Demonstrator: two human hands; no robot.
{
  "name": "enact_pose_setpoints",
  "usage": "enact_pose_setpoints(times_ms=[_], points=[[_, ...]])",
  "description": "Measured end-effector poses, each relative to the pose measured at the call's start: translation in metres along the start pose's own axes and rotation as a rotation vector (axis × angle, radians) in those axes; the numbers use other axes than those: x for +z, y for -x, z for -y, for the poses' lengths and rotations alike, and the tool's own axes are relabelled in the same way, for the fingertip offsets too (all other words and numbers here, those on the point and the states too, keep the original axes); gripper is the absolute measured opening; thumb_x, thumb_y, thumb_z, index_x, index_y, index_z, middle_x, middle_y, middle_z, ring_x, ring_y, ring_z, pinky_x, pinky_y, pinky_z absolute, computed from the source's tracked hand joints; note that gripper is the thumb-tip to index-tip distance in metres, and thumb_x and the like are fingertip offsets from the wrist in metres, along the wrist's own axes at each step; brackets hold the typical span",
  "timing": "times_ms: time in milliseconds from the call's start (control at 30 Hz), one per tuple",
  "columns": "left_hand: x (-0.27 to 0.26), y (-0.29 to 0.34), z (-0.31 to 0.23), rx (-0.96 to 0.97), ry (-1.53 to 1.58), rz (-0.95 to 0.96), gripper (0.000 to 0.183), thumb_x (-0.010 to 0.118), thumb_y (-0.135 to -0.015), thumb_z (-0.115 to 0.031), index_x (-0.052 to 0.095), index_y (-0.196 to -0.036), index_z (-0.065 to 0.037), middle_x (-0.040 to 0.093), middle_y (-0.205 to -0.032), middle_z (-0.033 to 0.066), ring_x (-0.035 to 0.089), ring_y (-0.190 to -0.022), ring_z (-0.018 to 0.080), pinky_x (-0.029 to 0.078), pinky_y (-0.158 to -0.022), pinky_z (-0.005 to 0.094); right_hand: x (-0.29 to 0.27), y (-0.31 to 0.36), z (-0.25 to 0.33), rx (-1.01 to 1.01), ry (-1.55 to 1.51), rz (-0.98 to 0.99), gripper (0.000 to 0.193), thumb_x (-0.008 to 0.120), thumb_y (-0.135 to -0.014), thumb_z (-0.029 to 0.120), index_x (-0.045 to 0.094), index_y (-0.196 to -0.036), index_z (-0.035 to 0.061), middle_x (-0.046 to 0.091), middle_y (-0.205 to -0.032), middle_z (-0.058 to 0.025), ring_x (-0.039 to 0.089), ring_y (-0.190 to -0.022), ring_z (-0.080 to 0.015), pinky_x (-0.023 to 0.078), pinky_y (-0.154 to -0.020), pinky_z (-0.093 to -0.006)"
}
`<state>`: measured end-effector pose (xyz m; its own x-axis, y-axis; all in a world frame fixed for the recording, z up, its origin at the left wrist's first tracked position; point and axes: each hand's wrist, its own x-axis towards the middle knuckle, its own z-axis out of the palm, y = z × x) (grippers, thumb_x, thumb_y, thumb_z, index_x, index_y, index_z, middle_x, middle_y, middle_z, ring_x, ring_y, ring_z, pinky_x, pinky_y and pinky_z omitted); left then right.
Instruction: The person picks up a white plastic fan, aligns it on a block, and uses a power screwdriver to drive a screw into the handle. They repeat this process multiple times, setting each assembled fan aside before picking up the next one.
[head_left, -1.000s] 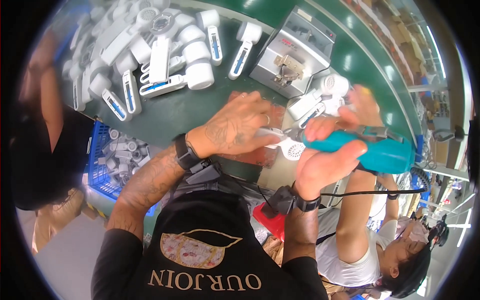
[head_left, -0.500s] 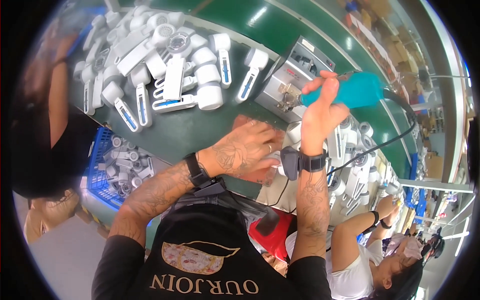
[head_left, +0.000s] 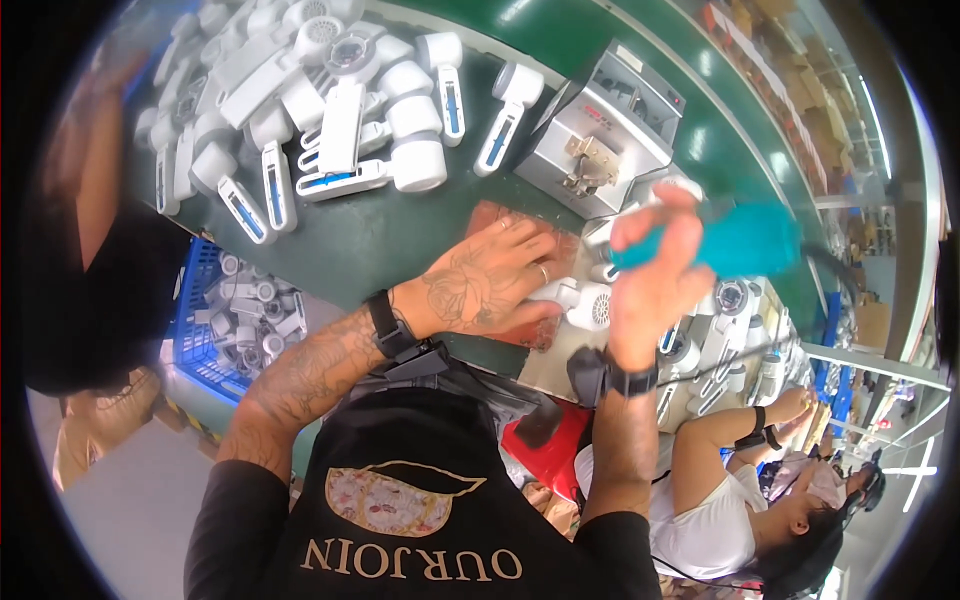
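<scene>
My right hand (head_left: 655, 285) is wrapped around a teal electric screwdriver (head_left: 745, 240), slightly blurred, its cable trailing off to the right. The tool's tip is hidden by my fingers. My left hand (head_left: 485, 280) is closed over a white handheld fan (head_left: 592, 304) on a reddish-brown mat (head_left: 545, 335). The round grille of the fan shows past the fingertips, while most of its handle is covered. Beyond my right hand stands a grey metal screw feeder (head_left: 600, 150) with a brass-coloured outlet on its front.
White handheld fans with blue strips (head_left: 340, 140) are heaped at the far left of the green bench. More fans (head_left: 715, 340) lie to the right. A blue basket (head_left: 205, 355) of white parts sits at the left, near one person; another person in white (head_left: 715, 500) works at the right.
My right hand and the screwdriver have come back from the feeder's outlet toward me. More of the fan's grille now shows beside my left hand. The whole view has shifted slightly.
</scene>
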<state>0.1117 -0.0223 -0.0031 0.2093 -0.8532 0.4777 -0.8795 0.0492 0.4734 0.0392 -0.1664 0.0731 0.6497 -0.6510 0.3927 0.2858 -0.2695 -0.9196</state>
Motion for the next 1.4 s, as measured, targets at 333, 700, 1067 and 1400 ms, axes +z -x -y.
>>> enact_pose_setpoints(times_ms=[333,700,1067,1400], points=[[-0.004,0.002,-0.002,-0.035,0.038,0.074,0.044,0.065,-0.088,-0.035,0.062,-0.119,-0.004,0.053,-0.126,0.0116,0.048,-0.119,0.0307,0.041,-0.098,0.0438,-0.017,0.028,-0.007,0.03,-0.037,0.002,0.05,0.057,-0.099,0.043,0.053,-0.108,-0.006,0.052,-0.067,-0.0065,0.052,-0.06,-0.0167,0.044,-0.057,-0.0316],[-0.004,-0.002,-0.004,-0.057,0.011,0.106,0.045,0.065,-0.088,-0.035,0.061,-0.119,-0.004,0.053,-0.128,0.0124,0.049,-0.118,0.0318,0.04,-0.1,0.0446,-0.019,0.029,-0.03,0.009,-0.123,0.061,0.035,0.056,-0.101,0.034,0.049,-0.095,0.0004,0.049,-0.067,-0.0063,0.05,-0.059,-0.0175,0.044,-0.055,-0.0321],[0.001,0.005,-0.003,-0.011,-0.039,-0.049,0.043,0.066,-0.088,-0.037,0.062,-0.119,-0.008,0.055,-0.109,0.0088,0.052,-0.103,0.0274,0.043,-0.094,0.0397,0.015,-0.028,-0.014,-0.12,0.035,-0.025,0.04,0.05,-0.104,0.035,0.058,-0.107,-0.0043,0.055,-0.07,-0.0044,0.055,-0.065,-0.0155,0.046,-0.061,-0.0298],[-0.008,0.003,-0.01,-0.052,-0.013,0.038,0.047,0.06,-0.089,-0.037,0.061,-0.12,-0.001,0.054,-0.122,0.0115,0.049,-0.116,0.0299,0.04,-0.1,0.0434,0.035,-0.049,-0.034,-0.122,0.126,0.026,0.04,0.05,-0.104,0.032,0.059,-0.082,0.0006,0.058,-0.068,-0.0042,0.056,-0.062,-0.0129,0.044,-0.058,-0.0281]])
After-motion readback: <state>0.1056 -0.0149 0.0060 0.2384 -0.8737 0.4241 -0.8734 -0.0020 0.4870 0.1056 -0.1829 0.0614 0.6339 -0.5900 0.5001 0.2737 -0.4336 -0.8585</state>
